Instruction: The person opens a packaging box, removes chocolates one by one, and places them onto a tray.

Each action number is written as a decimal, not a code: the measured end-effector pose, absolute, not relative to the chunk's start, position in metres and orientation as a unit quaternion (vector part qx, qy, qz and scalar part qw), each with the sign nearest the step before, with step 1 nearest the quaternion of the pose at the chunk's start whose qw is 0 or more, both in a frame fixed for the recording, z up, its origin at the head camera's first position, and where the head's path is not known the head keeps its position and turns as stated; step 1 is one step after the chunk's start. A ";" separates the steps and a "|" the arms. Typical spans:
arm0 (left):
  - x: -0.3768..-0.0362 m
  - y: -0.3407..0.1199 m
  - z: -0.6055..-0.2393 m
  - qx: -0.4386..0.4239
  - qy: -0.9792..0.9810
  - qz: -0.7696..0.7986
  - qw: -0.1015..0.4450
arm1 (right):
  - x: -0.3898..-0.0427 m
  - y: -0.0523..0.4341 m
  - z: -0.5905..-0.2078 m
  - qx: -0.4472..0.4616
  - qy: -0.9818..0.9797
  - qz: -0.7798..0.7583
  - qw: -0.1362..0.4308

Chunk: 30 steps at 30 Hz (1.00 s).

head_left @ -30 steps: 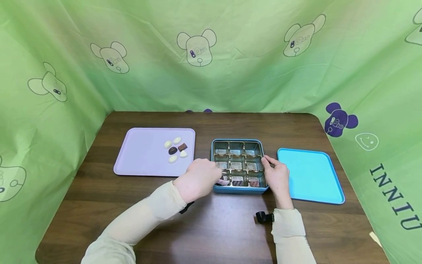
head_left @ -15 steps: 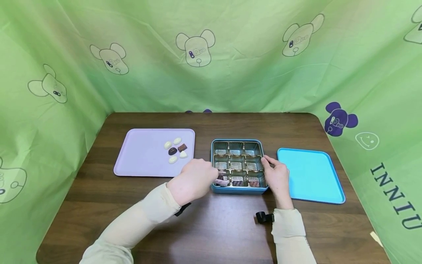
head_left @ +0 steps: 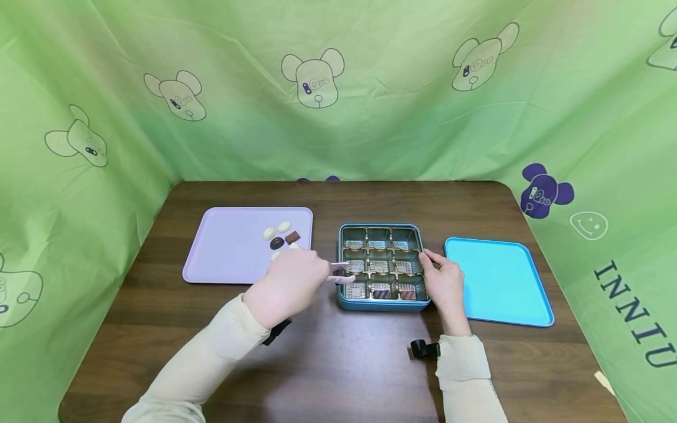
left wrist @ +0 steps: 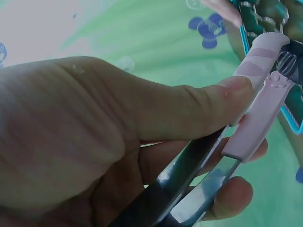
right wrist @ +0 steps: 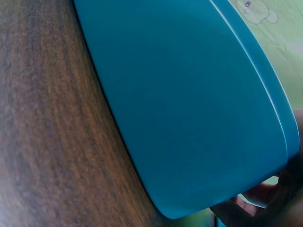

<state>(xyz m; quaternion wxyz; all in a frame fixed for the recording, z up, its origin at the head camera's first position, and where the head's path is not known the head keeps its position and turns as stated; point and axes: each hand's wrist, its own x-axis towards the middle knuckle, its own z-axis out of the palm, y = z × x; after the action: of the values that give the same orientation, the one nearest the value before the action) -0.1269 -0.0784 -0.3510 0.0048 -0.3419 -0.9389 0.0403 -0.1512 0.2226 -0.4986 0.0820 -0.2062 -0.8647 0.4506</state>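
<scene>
My left hand [head_left: 293, 286] grips metal tongs with pink paw-shaped tips [left wrist: 261, 109], thumb pressed along one arm in the left wrist view. A dark ridged chocolate [left wrist: 289, 64] is pinched between the tips, over the left rim of the blue box [head_left: 383, 305]. Inside the box is a gold divided insert [head_left: 381, 251]; a dark striped chocolate [head_left: 381, 294] lies in the front middle compartment and a brown one [head_left: 408, 294] in the front right. My right hand [head_left: 445, 283] holds the box's right rim, thumb on top. The right wrist view is mostly the box's side [right wrist: 180, 109].
A lilac tray [head_left: 227, 247] on the left bears white chocolates [head_left: 284, 226], a dark oval one [head_left: 277, 242] and a brown square one [head_left: 292, 237], partly behind my left hand. To the right, a bright blue lid or tray [head_left: 499, 282] lies on the wooden table [head_left: 365, 364].
My left hand has moved left with the tongs, and the dark chocolate has come up out of the front left compartment to the box's left rim. The right hand has stayed in place.
</scene>
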 end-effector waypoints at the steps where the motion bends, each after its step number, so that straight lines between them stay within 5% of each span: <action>1: -0.128 -0.082 -0.351 -0.338 -0.940 0.035 0.010 | -0.151 0.223 -0.498 -0.206 -0.865 0.451 0.082; 30: -0.160 -0.207 -0.368 -0.141 -0.987 -0.050 -0.055 | -0.150 0.222 -0.497 -0.205 -0.867 0.448 0.076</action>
<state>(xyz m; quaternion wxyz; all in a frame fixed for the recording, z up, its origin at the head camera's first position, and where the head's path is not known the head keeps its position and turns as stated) -0.1602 -0.2071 -0.3679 -0.0552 -0.1409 -0.9872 -0.0502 -0.1501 0.2218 -0.4971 0.0756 -0.2054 -0.8666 0.4485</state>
